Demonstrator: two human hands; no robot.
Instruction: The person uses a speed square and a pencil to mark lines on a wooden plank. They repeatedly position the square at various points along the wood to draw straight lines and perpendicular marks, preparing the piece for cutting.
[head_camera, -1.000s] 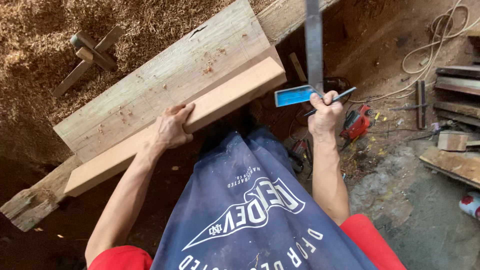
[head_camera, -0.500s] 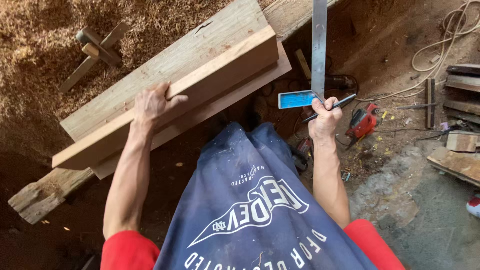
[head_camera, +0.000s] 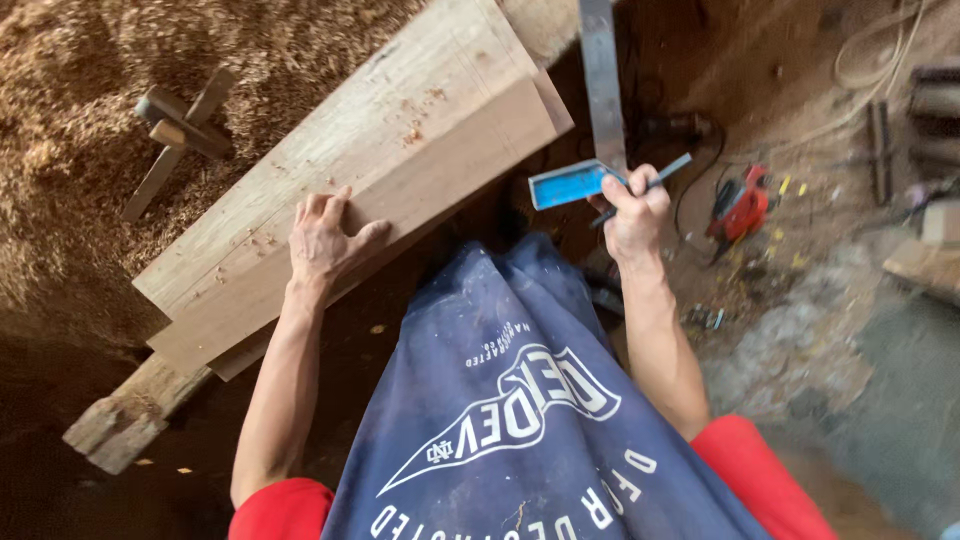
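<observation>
nearest the body, hanging over the lap: a dark blue apron (head_camera: 520, 420). just beyond, left hand (head_camera: 325, 240) lying spread and flat on the upper wooden plank (head_camera: 400, 200), stacked on another board across a rough beam (head_camera: 130, 415). likely handling heavy and stiff, rough-faced, best gripped along the long edges. right hand (head_camera: 635, 205) closing around a blue-handled try square (head_camera: 585, 150) and a pencil (head_camera: 655, 180). farther off, sawdust (head_camera: 90, 90) and a red power tool (head_camera: 740, 205) lying.
</observation>
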